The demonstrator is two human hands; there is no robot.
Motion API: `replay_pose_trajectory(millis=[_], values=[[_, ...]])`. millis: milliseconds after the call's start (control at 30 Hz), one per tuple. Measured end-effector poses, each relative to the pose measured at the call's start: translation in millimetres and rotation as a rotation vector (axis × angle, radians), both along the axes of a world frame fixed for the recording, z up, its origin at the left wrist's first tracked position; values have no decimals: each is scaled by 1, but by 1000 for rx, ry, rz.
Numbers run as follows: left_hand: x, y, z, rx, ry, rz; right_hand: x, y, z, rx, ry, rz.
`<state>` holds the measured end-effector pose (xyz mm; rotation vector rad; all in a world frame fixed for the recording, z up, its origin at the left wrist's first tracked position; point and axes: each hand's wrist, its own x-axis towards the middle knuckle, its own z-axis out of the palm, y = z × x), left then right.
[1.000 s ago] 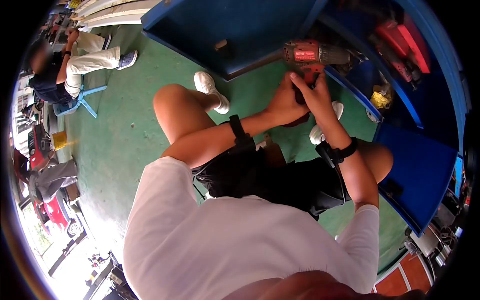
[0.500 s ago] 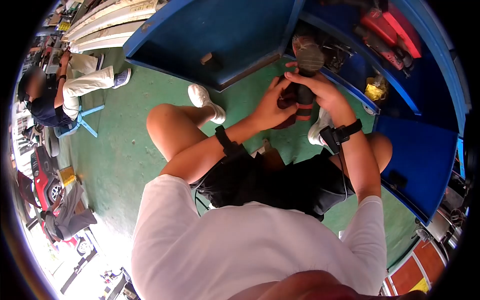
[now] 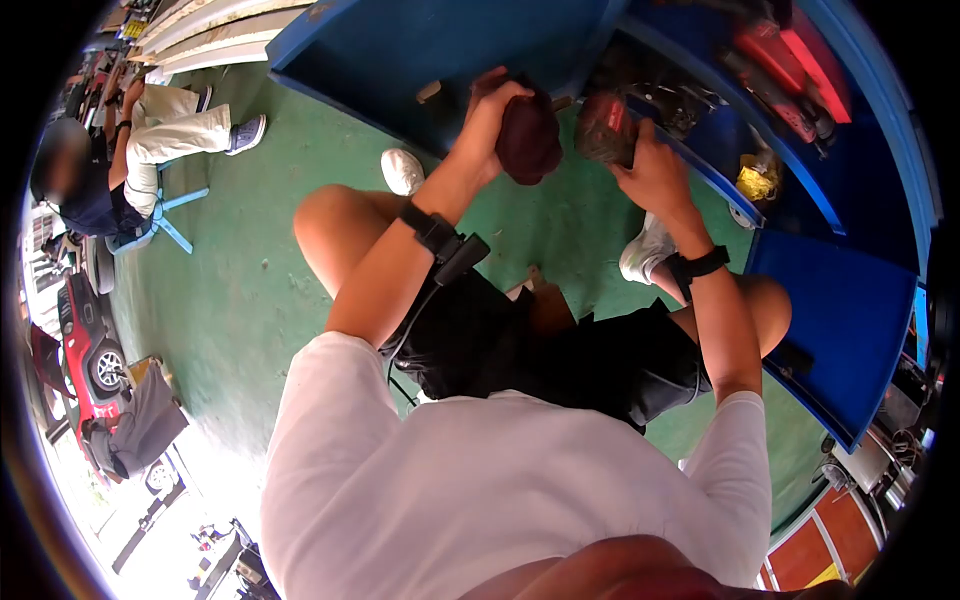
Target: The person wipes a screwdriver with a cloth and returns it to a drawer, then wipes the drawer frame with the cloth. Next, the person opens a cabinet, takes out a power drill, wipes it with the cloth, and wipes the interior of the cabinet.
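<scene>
In the head view my left hand (image 3: 485,128) is closed around a bunched dark maroon cloth (image 3: 530,140), lifted in front of the open blue cabinet door (image 3: 400,60). To its right, my right hand (image 3: 655,175) grips a red-and-black round-headed tool (image 3: 604,128), whose exact kind I cannot make out. My fingers partly hide the tool. Cloth and tool are apart, with a gap between them, and both are above the green floor by the cabinet's lower edge.
Red tools (image 3: 775,60) and a yellow bundle (image 3: 757,180) lie in the blue cabinet. A second blue door (image 3: 830,320) stands open at right. A small block (image 3: 433,96) rests in the left door. Another person (image 3: 90,190) sits on a blue stool at left.
My hands, together at the tool before, have separated. The left one has moved up and left with the cloth. The tool has shifted slightly down and left in my right hand, its round face turned away.
</scene>
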<state>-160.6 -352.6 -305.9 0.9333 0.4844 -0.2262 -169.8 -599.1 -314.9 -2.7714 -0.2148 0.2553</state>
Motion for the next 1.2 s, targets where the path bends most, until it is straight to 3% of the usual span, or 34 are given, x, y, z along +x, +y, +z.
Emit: replay_pose_trajectory(millis=[33,100,233,300,333,367,433,500,667,733,767,833,967,1100,1167,1200], values=[[4,2,-14,0,1,5,-2,2,0,0,1,5],[7,1,-28,-356,124,-95,-6,6,-3,-255,-89,122],[10,-5,-38,-370,165,-66,2,1,-23,-302,-269,289],[7,-11,-48,1,66,-45,-1,-3,-27,-308,-294,250],[5,-13,-50,15,58,-74,-2,-3,-26,-310,-298,252],[5,-13,-51,10,53,-71,-3,-3,-24,-292,-363,273],[0,-16,-28,-224,301,-211,-5,-3,-18,-279,-424,301],[-7,-21,-5,-253,272,-282,-2,-1,-15,-206,-555,300],[-19,-25,-14,-364,139,-525,10,-10,-10,-296,-469,170],[-28,-36,-6,-146,-159,-512,15,-12,0,-295,-458,138],[-27,-37,-10,-146,-160,-513,16,-12,2,-306,-437,117],[-25,-36,-19,191,-449,-479,12,-11,7,-312,-402,98],[-12,-23,-14,381,-472,-494,15,-14,18,-230,-495,252],[-13,-17,3,151,-335,-320,5,-13,23,-196,-627,357],[-9,-20,-5,-252,-239,-138,2,-8,28,-197,-651,327],[-7,-23,-6,-293,-153,-114,-3,-7,30,-204,-672,293]])
